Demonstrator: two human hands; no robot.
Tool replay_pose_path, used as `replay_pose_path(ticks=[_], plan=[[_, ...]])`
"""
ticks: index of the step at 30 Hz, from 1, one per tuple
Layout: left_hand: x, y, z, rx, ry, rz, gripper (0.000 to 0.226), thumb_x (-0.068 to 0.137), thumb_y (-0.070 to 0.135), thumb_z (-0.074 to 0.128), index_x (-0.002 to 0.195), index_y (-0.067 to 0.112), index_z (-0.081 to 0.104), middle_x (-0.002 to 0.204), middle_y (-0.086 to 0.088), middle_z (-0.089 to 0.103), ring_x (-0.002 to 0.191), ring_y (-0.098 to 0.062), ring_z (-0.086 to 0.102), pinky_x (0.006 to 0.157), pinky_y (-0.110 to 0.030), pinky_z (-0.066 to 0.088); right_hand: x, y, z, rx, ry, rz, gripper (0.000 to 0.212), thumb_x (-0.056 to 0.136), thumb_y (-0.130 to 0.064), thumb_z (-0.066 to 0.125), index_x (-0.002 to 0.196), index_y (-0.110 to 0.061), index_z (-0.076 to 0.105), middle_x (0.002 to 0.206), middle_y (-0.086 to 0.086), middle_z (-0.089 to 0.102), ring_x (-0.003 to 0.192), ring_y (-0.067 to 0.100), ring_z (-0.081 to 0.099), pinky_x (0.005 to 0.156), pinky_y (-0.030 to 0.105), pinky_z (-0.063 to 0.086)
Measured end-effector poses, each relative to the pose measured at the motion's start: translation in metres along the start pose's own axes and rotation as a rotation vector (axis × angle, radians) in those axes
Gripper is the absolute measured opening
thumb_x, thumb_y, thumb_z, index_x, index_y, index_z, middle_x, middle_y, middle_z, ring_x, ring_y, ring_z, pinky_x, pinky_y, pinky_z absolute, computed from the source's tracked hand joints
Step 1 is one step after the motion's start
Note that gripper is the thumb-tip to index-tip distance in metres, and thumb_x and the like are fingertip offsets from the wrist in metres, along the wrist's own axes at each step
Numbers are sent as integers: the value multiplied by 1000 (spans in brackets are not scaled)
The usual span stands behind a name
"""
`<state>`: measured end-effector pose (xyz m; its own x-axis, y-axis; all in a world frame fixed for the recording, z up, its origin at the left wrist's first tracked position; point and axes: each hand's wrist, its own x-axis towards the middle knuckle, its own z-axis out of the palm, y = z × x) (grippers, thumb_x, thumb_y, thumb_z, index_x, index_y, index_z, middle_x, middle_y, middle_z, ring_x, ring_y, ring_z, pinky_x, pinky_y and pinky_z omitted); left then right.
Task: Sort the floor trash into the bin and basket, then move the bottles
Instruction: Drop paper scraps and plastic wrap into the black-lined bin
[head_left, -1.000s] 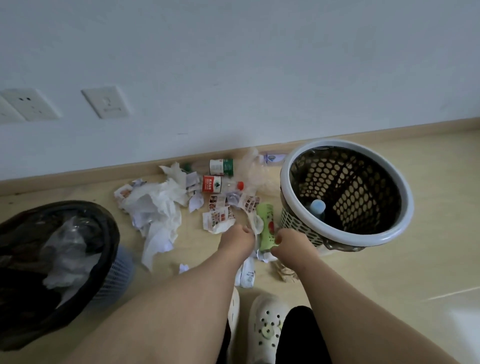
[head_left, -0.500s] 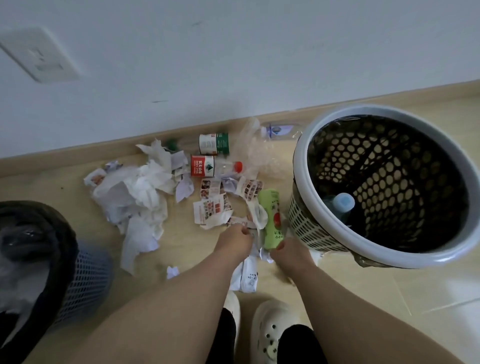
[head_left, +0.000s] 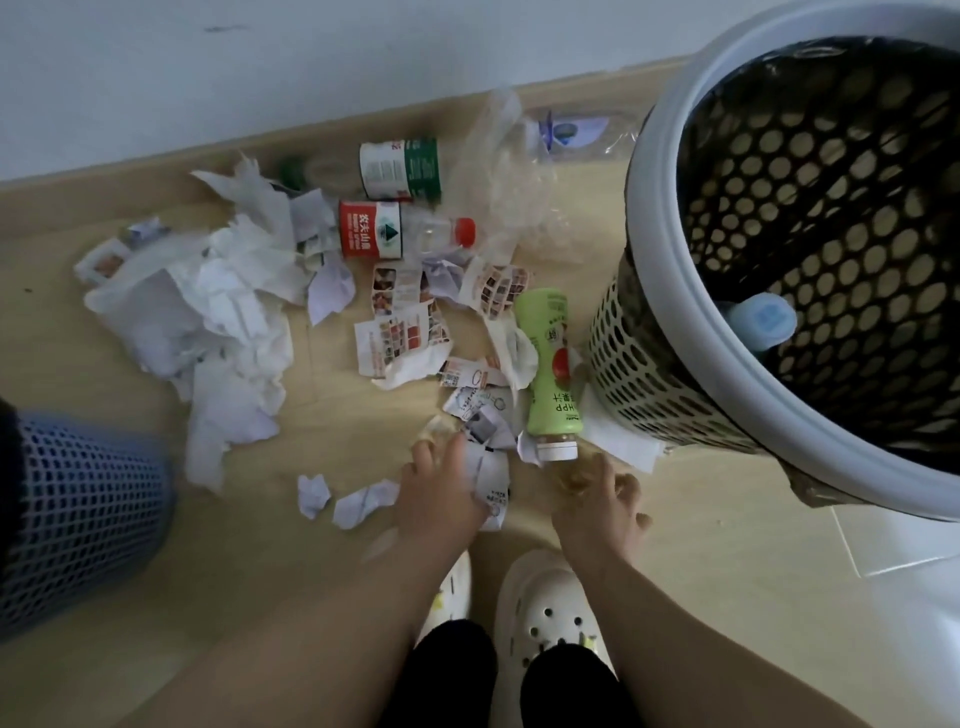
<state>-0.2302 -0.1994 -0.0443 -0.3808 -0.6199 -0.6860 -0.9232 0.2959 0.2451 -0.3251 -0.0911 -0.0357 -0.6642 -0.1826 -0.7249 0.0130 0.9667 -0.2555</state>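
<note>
four bottles lie on the floor: a green bottle (head_left: 550, 374) just beside the basket (head_left: 657, 234), white cap toward the hands; a red-label bottle (head_left: 384, 231); a green-label bottle (head_left: 400, 169) behind it, near the wall; and a clear bottle (head_left: 571, 130) partly hidden behind the basket's rim. a fifth, the blue-cap bottle (head_left: 763, 319), sits inside the basket. there is one bin (head_left: 88, 509) at the left, cut off by the frame edge, so only blue mesh and a sliver of black liner show. there is one heap of white tissue (head_left: 208, 312) and one clear bag (head_left: 504, 171). the printed scraps (head_left: 405, 332) overlap too much to count. two white shoes (head_left: 545, 608) show at the bottom

both hands are blurred. the left hand (head_left: 441, 493) lies back-up on the scraps, fingers bent down and close together onto the paper; i cannot tell if they pinch it. the right hand (head_left: 597, 499), just below the green bottle's cap, has its fingers curled and slightly spread over a brownish scrap (head_left: 574, 475); whether it grips is unclear
</note>
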Motion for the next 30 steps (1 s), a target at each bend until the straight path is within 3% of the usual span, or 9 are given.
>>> replay_pose_path(ticks=[7,11,14,17,21,23,26,28,30], plan=[[14,-4,3,-94,23,114,42,82,16,62,118,12,42,113,-13,53,103,-33,56,82,-41,46,-5,-13,9,-75,-8,-110,32,87,-22,54,119,-18,53,136,5,34,118,30,37,96,37,40],[14,-6,3,-346,19,52,25,85,13,58,102,17,41,96,-6,58,94,-29,58,77,-37,44,-9,-24,10,-234,31,-61,39,90,-47,37,117,-26,56,127,3,41,121,27,35,101,38,29],[12,-9,-2,-582,60,-55,32,84,8,61,112,12,46,99,-1,54,98,-22,56,76,-29,41,-11,-31,10,-284,98,-72,50,86,-61,37,108,-23,60,118,3,47,116,27,38,99,36,28],[14,-15,-18,-753,28,-162,36,86,5,60,121,8,54,108,2,58,97,-18,56,75,-24,42,-15,-40,8,-276,194,-153,27,87,-35,46,102,-18,61,108,3,60,105,25,50,88,34,35],[19,-21,-46,-1023,-126,-258,17,87,0,58,101,7,64,79,-9,61,61,-15,54,42,-15,39,-22,-61,13,-61,261,-359,17,90,-19,49,97,-10,62,96,7,64,91,29,59,66,31,40],[22,-24,-58,-1043,-5,-296,19,88,4,57,106,6,63,83,-10,63,69,-23,60,52,-20,43,-19,-74,17,6,224,-481,18,92,-11,47,102,-5,61,101,11,62,93,31,57,66,34,41],[25,-25,-68,-753,409,-283,22,89,14,55,110,8,58,101,-7,61,90,-26,57,71,-31,42,-4,-96,20,-49,51,-491,41,90,5,37,126,-5,52,128,10,53,119,28,47,94,40,44],[23,-22,-68,-546,605,-84,15,88,12,54,103,7,57,100,-7,54,90,-22,50,72,-31,38,5,-106,20,-116,12,-450,51,90,5,36,138,-9,42,144,8,40,132,27,35,108,39,35],[24,-21,-56,-390,644,113,11,83,3,55,94,4,58,97,-10,52,89,-20,44,72,-27,32,12,-109,22,-192,-4,-402,53,93,-6,39,144,-16,32,153,5,25,139,26,23,113,39,27]])
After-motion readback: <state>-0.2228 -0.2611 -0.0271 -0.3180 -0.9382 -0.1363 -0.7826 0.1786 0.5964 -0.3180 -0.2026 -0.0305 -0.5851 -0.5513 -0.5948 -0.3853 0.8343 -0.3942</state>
